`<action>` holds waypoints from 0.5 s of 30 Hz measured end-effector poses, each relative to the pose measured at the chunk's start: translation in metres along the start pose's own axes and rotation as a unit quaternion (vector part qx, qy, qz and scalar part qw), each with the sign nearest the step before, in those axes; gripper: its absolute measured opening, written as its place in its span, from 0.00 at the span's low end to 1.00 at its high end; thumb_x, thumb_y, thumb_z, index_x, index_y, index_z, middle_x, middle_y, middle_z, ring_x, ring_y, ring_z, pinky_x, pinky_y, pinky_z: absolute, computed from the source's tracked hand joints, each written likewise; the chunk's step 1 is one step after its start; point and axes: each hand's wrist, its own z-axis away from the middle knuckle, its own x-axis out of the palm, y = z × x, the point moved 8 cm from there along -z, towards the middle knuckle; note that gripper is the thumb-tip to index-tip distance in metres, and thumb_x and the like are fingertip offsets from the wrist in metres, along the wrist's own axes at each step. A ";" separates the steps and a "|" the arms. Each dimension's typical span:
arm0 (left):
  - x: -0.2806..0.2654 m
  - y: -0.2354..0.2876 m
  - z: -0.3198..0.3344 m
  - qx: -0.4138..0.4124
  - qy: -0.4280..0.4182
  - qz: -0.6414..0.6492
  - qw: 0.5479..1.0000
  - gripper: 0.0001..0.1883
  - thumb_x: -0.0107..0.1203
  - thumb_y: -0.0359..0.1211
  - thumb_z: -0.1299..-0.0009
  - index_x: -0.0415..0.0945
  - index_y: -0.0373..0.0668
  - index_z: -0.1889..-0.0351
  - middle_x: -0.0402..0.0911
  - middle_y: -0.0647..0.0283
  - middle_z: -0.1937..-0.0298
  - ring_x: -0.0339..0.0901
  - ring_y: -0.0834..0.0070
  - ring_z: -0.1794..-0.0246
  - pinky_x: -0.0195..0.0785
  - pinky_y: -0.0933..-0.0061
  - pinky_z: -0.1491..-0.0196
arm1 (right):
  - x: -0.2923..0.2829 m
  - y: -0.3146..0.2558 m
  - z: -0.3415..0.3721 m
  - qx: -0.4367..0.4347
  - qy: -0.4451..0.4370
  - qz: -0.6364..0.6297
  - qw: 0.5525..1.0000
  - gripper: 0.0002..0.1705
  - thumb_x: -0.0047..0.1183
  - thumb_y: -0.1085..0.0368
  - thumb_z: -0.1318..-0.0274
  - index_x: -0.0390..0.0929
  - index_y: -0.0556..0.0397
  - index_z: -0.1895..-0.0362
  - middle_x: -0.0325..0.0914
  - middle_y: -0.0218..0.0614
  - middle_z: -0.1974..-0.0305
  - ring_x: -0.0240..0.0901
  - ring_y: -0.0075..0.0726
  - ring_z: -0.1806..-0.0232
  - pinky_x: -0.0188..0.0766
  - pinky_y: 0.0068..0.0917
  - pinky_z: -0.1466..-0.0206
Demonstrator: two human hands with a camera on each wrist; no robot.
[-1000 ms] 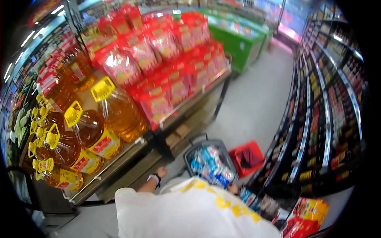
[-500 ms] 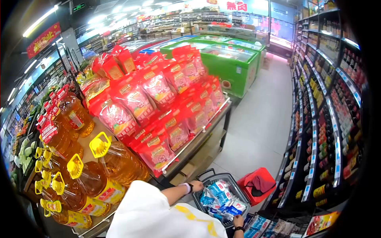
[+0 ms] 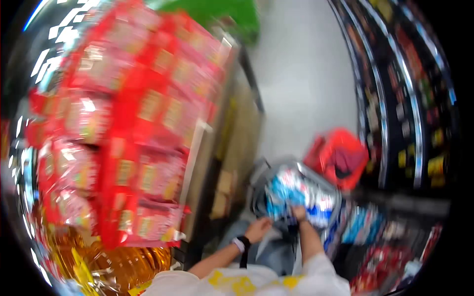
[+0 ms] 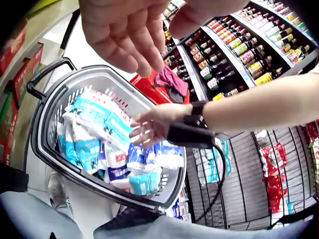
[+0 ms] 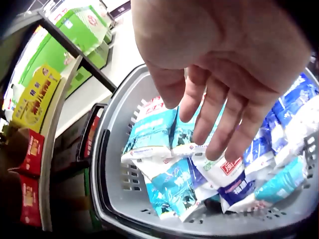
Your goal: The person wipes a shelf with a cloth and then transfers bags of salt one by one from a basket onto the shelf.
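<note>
A grey shopping basket with a black rim holds several blue and white plastic packets. My right hand hangs over these packets, its fingers loosely extended and nothing gripped. In the left wrist view that same right hand reaches in over the basket, a black band on its wrist. My left hand is up near the basket's side, fingers relaxed and slightly bent, holding nothing. The head view has the left hand by the basket's near side, left of the right hand.
Beside the basket stands a red basket with a dark red cloth item in it. Wire racks with packets are to the right, bottle shelves beyond. A display of red bags and oil bottles fills the left.
The head view has swung downward, with blur. My left hand has come off the basket's handle side toward me. The right hand has moved from the near rim to over the packets.
</note>
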 end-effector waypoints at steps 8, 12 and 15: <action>0.009 -0.056 0.037 -0.195 -0.069 0.066 0.976 0.10 0.46 0.30 0.34 0.70 0.36 0.58 0.79 0.59 0.64 0.76 0.75 0.64 0.67 0.77 0.60 | 0.062 0.016 -0.069 0.132 0.041 -0.065 0.988 0.39 0.58 0.36 0.66 0.76 0.63 0.65 0.76 0.55 0.63 0.73 0.55 0.58 0.68 0.38 0.55; 0.006 -0.087 0.041 -0.241 -0.047 0.069 0.967 0.09 0.45 0.29 0.33 0.71 0.36 0.58 0.79 0.59 0.64 0.76 0.75 0.66 0.67 0.78 0.61 | 0.051 -0.004 -0.061 0.211 0.190 -0.105 0.953 0.44 0.57 0.32 0.68 0.77 0.69 0.72 0.76 0.57 0.73 0.76 0.54 0.67 0.69 0.40 0.62; 0.013 -0.110 0.039 -0.268 -0.037 0.092 0.958 0.09 0.44 0.27 0.33 0.70 0.34 0.58 0.80 0.60 0.64 0.75 0.79 0.64 0.66 0.80 0.59 | 0.070 0.002 -0.077 0.246 0.164 -0.168 0.941 0.42 0.59 0.36 0.65 0.75 0.70 0.67 0.77 0.55 0.72 0.76 0.51 0.73 0.72 0.38 0.70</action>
